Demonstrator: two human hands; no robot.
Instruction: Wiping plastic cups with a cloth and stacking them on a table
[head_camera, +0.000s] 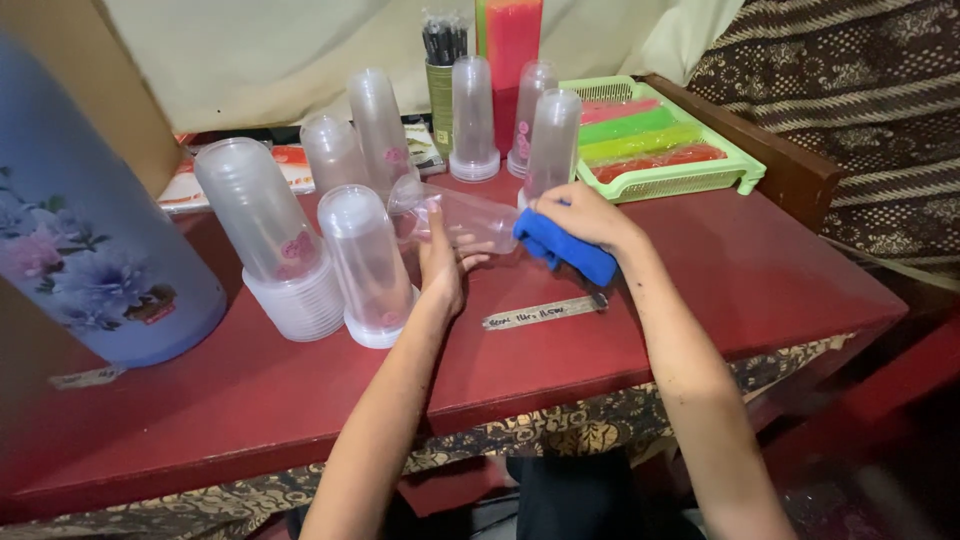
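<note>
Nearest the viewer: front edge of a dark red table (250, 400), a patterned brown-and-gold cloth (560, 435) hanging beneath it

On the tabletop, just ahead of the forearms: a narrow paper strip (545, 313) with handwriting, lying flat

Left hand (440, 262): fingers spread and wrapped about a clear plastic cup (462, 217) held on its side above the table, mouth toward the right

Right hand (580, 215): closed on a blue cloth (562, 250), which is bunched and pressed against the open end of the cup

Left of the hands: an upside-down stack of clear plastic cups (368, 265), just beside the left hand; further left, a wider stack of clear cups (268, 235), also inverted, leaning slightly

Far left, near edge: a large pale blue flask (80, 230) printed with flowers, only part in view

Behind the hands: four more inverted cup stacks, at (332, 152), (380, 125), (473, 115) and (553, 140); a fifth (533, 110) partly hidden behind the last

Right rear: a light green plastic basket tray (735, 165) holding flat packets in pink, green, yellow and red

Farthest back: a tin of dark straws (442, 70), a tall red-and-orange container (512, 50) beside it, and a cream cloth backdrop (280, 50)
</note>
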